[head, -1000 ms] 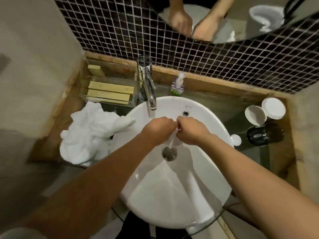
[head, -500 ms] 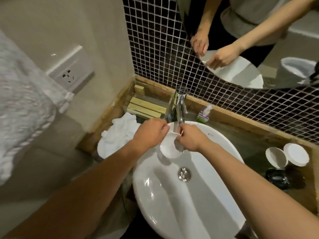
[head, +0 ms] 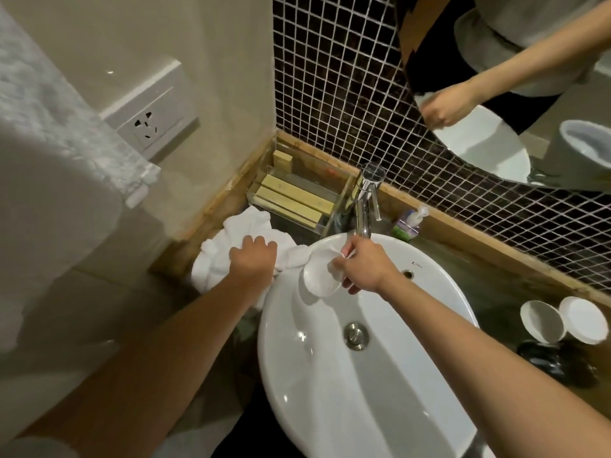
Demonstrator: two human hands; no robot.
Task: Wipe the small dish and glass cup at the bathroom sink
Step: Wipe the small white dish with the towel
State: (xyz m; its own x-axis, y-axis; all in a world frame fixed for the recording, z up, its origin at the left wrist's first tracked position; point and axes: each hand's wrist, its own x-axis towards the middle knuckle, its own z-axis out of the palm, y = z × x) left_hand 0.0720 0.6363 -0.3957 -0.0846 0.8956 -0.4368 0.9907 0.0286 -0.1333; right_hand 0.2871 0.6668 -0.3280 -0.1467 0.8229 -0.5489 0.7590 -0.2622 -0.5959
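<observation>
The right hand [head: 362, 266] holds the small round white dish [head: 320, 272] over the back part of the white oval ceramic sink [head: 380, 391], just in front of the tall chrome faucet [head: 365, 200]. The fingers of this hand are closed on the right edge of the dish, and the dish is tilted, with its inner side turned toward the camera. It does not touch the sink.

The left hand [head: 254, 257] lies on the crumpled white towel [head: 228, 249], which is on the dark bench [head: 496, 292] just left of the sink. Its fingers are curled down into the cloth and seem to grip it, but the fingertips are hidden, so I cannot tell how tight the grip is. One corner of the towel reaches to the left edge of the dish.

Behind the towel, left of the faucet, stands a clear plastic tray [head: 297, 196] with pale yellow boxes in it. Just right of the faucet there is a small pump bottle with a green label [head: 410, 223].

To the right of the sink, on the bench, I see a white round cup [head: 542, 322] and a white round lid [head: 583, 320], touching each other. In front of them there is a dark glass cup [head: 558, 361], but it is in shadow and its shape is not clear.
</observation>
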